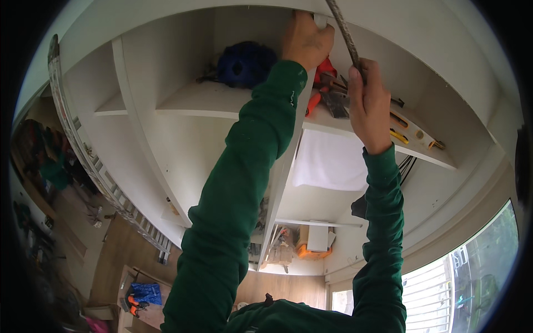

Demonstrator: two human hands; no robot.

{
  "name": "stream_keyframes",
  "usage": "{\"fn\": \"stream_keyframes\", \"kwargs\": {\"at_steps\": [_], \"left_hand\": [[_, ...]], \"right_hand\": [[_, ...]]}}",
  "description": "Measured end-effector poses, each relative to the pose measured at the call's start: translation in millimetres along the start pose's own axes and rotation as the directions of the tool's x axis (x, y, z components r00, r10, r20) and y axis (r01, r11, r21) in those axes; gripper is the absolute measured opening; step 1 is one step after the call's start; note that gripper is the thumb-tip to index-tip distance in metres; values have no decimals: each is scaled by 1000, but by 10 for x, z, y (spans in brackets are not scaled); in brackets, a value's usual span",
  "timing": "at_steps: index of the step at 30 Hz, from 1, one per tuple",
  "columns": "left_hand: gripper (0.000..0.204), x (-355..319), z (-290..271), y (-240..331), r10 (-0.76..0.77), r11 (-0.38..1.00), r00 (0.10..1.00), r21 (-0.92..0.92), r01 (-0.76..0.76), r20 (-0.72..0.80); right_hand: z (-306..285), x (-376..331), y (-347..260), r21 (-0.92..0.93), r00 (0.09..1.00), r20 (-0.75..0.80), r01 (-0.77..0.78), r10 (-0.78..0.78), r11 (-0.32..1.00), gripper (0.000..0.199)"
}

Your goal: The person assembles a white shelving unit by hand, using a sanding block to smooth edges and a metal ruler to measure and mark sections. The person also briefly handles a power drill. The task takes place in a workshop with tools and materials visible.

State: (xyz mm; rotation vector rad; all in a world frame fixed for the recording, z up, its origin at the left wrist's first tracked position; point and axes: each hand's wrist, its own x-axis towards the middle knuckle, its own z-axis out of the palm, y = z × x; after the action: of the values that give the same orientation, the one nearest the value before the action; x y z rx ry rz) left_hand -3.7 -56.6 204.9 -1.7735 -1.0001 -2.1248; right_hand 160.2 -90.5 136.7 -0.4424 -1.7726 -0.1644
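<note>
My left hand [308,41] is raised to the top of a white cabinet, fingers curled at the upper edge by the vertical divider. A small white piece [320,21] shows beside its thumb; what the fingers grip is hidden. Lower and to the right, my right hand [371,108] is closed around the lower end of a long, thin, dark speckled bar [344,33], which slants up and left past the cabinet's top edge. Behind the hands, red-handled tools [313,103], a level [412,128] and a yellow utility knife [398,136] lie on the right shelf [333,124].
A dark blue bundle [244,64] sits on the left shelf [194,102]. White sheeting [330,161] hangs under the right shelf. A ladder [105,177] leans at the left. Below are a bench [158,316] with an orange-black tool [133,305] and a window [472,272] at lower right.
</note>
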Motion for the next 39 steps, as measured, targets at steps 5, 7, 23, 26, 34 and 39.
{"fn": "stream_keyframes", "kwargs": {"at_steps": [5, 7, 23, 26, 34, 39], "left_hand": [[56, 49, -11, 24, -62, 991, 997, -118, 66, 33], [55, 46, -17, 8, -42, 994, 997, -101, 48, 62], [46, -48, 121, -18, 98, 981, 987, 180, -74, -129], [46, -52, 137, -11, 84, 985, 986, 162, -60, -144], [54, -81, 129, -57, 172, 981, 977, 114, -159, -124], [52, -96, 80, -17, 70, 993, 997, 97, -65, -46]], "right_hand": [[119, 371, -39, -237, 995, 59, 87, -75, 968, 28], [133, 392, 15, -319, 995, 86, 69, -44, 945, 33], [193, 287, 85, -339, 994, 27, -90, 105, 936, 42], [257, 301, 36, -294, 993, -15, -114, 115, 949, 43], [313, 211, 0, -321, 987, -76, -161, 144, 933, 43], [340, 191, 44, -354, 988, -112, -136, 103, 925, 43]]}}
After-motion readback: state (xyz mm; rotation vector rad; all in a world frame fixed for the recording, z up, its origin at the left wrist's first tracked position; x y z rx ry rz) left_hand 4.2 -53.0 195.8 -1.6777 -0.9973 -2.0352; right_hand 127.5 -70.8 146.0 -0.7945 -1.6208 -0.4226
